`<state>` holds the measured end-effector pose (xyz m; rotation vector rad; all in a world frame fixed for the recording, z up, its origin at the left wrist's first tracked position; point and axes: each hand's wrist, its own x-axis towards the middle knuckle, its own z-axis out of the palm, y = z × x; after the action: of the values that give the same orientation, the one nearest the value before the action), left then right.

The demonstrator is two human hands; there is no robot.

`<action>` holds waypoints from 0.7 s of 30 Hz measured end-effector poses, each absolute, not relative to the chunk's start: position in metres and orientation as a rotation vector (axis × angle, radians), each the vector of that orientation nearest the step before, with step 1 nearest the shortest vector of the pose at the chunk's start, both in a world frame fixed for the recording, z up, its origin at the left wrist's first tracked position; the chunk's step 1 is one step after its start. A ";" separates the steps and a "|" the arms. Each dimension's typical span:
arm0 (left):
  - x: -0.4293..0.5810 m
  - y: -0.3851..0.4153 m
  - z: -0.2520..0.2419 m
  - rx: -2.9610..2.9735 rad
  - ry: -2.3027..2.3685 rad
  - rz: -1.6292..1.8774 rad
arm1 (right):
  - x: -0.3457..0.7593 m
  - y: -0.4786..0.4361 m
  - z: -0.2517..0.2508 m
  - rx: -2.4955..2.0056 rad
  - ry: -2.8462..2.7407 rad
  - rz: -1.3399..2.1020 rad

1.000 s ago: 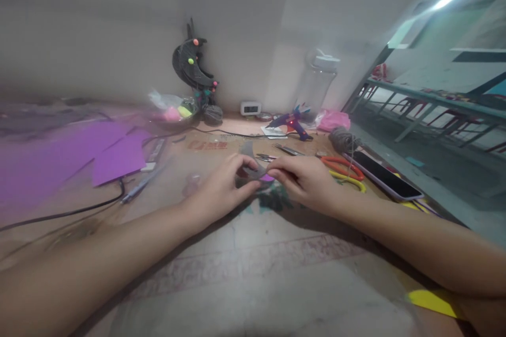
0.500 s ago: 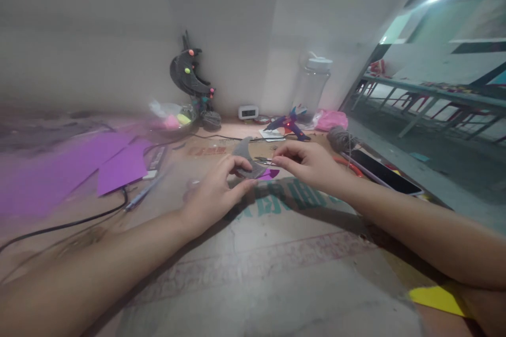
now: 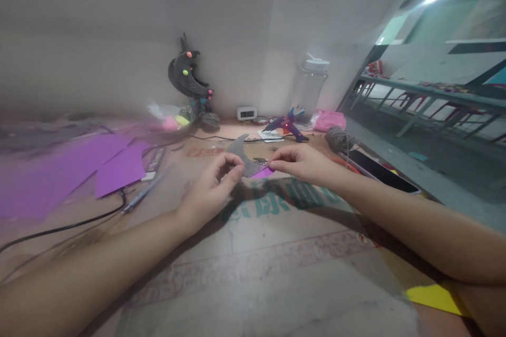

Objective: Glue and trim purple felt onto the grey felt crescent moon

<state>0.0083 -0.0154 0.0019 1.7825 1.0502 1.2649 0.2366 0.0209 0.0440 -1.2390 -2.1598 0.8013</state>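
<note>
My left hand is closed, thumb against fingers, on the left edge of a grey crescent-shaped piece, whose pointed tip stands up. The thumb and fingers of my right hand pinch together at the crescent's lower right end; what lies between them is too small to make out. A purple piece shows under that end, close to my right fingertips. Just behind it is a small metal tool, perhaps scissors or pliers, partly hidden.
Purple sheets, a pen and a black cable lie left. Behind stand a decorated dark crescent, a clock, a glue gun and a bottle. Grey yarn and a phone are right.
My left thumb has moved up against the fingers by the crescent. My right fingertips have shifted slightly left and down, toward the crescent's lower end. The view has moved slightly.
</note>
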 end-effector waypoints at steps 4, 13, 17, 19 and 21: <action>0.007 -0.010 0.002 1.777 1.097 1.302 | 0.235 0.022 0.040 -1.216 -2.175 0.881; 0.008 -0.012 0.003 1.706 1.049 1.186 | 0.237 0.027 0.032 -1.275 -2.173 0.878; 0.009 -0.012 0.003 1.678 1.032 1.164 | 0.237 0.026 0.031 -1.314 -2.144 0.804; 0.010 -0.012 0.003 1.675 1.016 1.177 | 0.236 0.025 0.030 -1.300 -2.128 0.801; 0.010 -0.013 0.004 1.641 1.000 1.177 | 0.236 0.025 0.029 -1.276 -2.110 0.794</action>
<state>0.0103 -0.0126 0.0044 1.6415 1.0000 1.1766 0.2356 0.0253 0.0286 -1.2761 -2.1099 0.7936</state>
